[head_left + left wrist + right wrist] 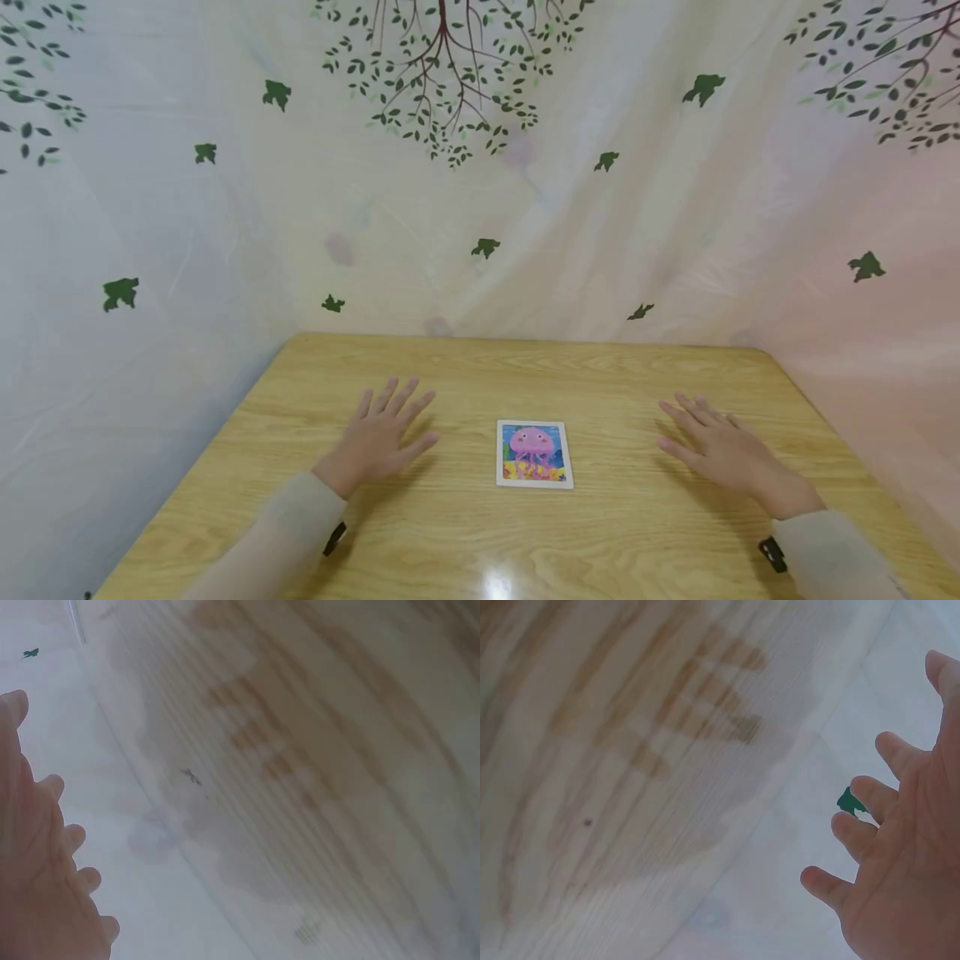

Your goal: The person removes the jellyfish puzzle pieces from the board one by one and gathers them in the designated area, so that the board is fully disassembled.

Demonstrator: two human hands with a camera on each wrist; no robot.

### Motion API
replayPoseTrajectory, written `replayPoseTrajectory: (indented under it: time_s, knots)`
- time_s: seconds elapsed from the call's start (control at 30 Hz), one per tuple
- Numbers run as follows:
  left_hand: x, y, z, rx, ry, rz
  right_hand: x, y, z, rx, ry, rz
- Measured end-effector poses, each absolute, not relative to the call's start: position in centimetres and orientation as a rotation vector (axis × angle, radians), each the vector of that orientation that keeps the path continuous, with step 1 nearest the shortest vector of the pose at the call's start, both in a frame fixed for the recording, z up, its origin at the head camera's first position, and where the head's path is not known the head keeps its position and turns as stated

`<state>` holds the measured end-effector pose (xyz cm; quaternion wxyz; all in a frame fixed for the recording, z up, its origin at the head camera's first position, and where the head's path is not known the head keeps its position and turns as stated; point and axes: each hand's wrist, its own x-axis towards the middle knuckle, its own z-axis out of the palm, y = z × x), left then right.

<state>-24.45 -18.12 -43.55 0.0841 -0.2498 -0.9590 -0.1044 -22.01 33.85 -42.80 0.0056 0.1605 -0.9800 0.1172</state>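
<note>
A white-bordered card (534, 454) with a pink jellyfish picture lies flat near the middle of the wooden table. To its left my left hand (382, 442) hovers with fingers spread, holding nothing. On the other side of the card, my right hand (723, 454) is likewise spread and holds nothing. Neither hand touches the card. In the left wrist view, the palm and fingertips of the left hand (45, 855) show at the left edge. The right wrist view has the right hand (900, 825) with its fingers apart above the tabletop.
The wood-grain table (450, 375) reaches back to a pale curtain (420, 208) printed with branches and green bird shapes. The curtain also hangs along both sides. A bright light reflection shows at the table's near part.
</note>
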Motion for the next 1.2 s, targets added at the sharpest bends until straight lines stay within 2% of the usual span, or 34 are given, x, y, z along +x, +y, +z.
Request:
replayPoseTrajectory:
  time_s: [0.6, 1.2]
  knots:
    - [-25.4, -13.9, -43.8, -1.222, -2.894, -0.453, -22.0, 32.3, -43.2, 0.575, -3.036, 0.47]
    - [-24.4, -8.0, -44.4, -1.436, -2.921, -0.314, -22.3, 30.8, -43.4, 0.638, -3.008, 0.498]
